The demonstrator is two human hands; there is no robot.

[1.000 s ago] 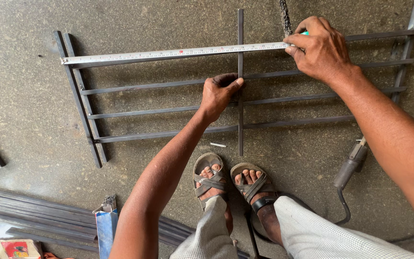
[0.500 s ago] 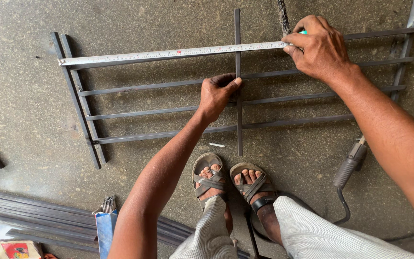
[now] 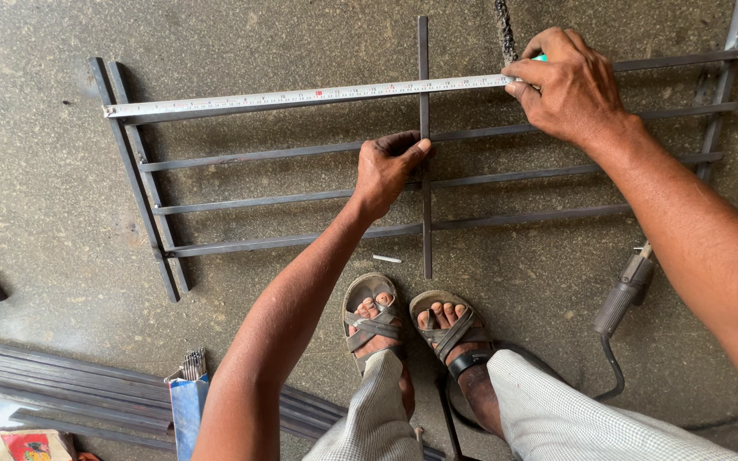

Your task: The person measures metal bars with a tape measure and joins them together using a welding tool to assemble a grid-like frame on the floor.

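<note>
Hiding tape case: right hand.

Bar stack; probably electrode holder

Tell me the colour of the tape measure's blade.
Pale yellowish-white with dark and red markings; the tape measure shows best in the head view.
</note>
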